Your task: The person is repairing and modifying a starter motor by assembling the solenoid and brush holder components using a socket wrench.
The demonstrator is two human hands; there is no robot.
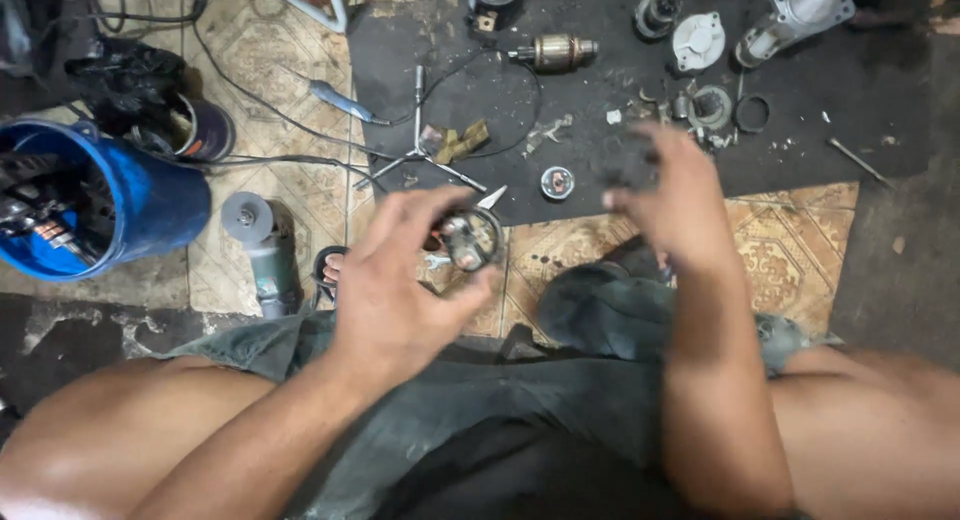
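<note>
On a patterned tile floor [790, 250] with a dark mat [600, 100], the left hand [400, 280] pinches a small round metal part [470, 238], while the blurred right hand [670, 195] hovers, grip unclear

a floor-level repair workshop: dismantled motor parts [553, 52] on a black mat [420, 40] (angle grinder [262, 250] nearby)

Round metal part [470, 238] in left hand [395, 285]

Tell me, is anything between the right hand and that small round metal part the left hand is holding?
Nothing visible. The left hand holds the round metal part up, and the right hand, blurred, hovers apart from it. Only open air lies between them, with the black mat below.
</note>
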